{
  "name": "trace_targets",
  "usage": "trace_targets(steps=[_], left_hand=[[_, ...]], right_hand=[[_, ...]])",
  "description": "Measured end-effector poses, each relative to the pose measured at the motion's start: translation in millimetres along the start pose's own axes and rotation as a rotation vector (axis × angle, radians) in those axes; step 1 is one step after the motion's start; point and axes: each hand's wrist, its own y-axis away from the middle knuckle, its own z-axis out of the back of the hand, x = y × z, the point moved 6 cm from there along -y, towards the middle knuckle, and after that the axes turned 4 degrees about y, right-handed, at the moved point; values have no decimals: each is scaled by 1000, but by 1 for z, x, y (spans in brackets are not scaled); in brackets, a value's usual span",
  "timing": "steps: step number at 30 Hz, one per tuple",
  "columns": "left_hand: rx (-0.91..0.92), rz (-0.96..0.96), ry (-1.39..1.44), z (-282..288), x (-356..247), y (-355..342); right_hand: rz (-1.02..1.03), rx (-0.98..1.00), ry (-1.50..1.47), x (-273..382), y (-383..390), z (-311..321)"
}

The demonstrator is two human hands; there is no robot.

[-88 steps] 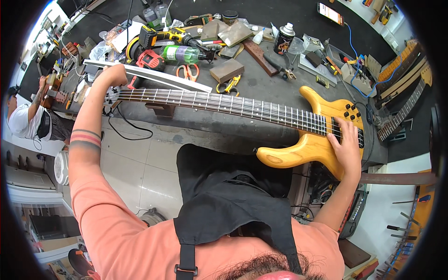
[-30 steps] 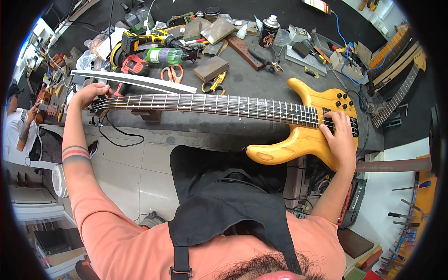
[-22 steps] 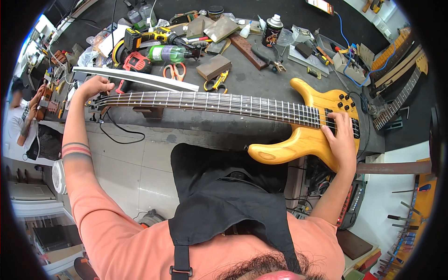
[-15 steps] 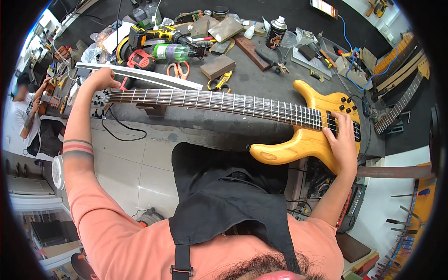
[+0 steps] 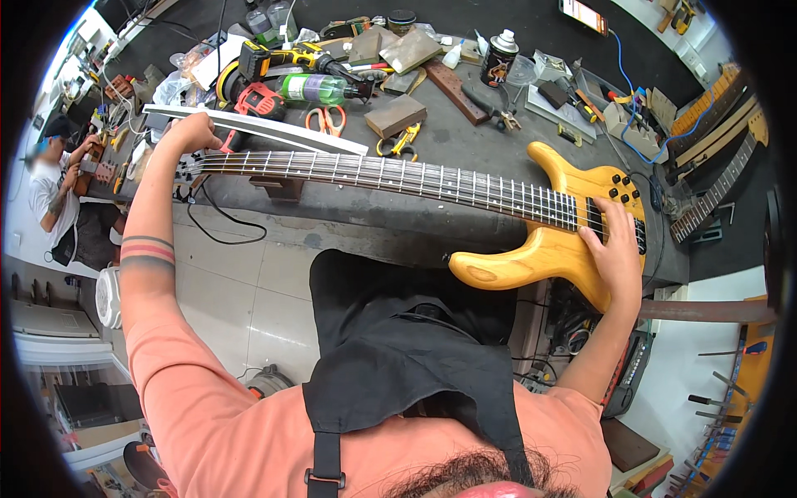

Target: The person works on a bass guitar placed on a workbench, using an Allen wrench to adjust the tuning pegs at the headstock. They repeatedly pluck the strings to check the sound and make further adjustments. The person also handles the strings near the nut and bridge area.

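Note:
A yellow natural-wood bass guitar (image 5: 498,267) lies across the bench, its dark neck (image 5: 365,174) pointing left. My left hand (image 5: 193,131) is at the headstock end with fingers curled down; what they grip there is hidden. My right hand (image 5: 613,253) rests over the strings near the bridge and pickup, fingers stretched and apart, thumb on the body. A long white-edged straight strip (image 5: 295,139) lies just behind the neck, beside orange-handled scissors (image 5: 326,123). A dark block (image 5: 278,189) sits under the neck.
Power tools (image 5: 257,104), a green bottle (image 5: 311,87), blocks (image 5: 397,116), a spray can (image 5: 498,62) and pliers (image 5: 506,120) crowd the bench (image 5: 465,153). Another guitar neck (image 5: 710,199) leans at the right. A co-worker (image 5: 54,187) holds an instrument at the far left.
From one second ago, my left hand has risen slightly at the headstock, its fingers more curled. My right hand stays on the strings. The whole view has shifted a little.

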Motion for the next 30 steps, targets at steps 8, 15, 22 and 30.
trace_targets(steps=[8, 15, 22, 30], left_hand=[[-97, 51, -100, -15, -1, -18], [71, -19, 405, -16, 21, -6], [381, 28, 1011, -35, 36, 18], [443, 51, 1116, -45, 56, 6]], right_hand=[[-41, -2, 5, -5, 3, -4], [-35, 16, 3, -7, 1, -7], [-26, 29, 16, -8, 3, -7], [-25, 14, 21, -8, 5, -7]])
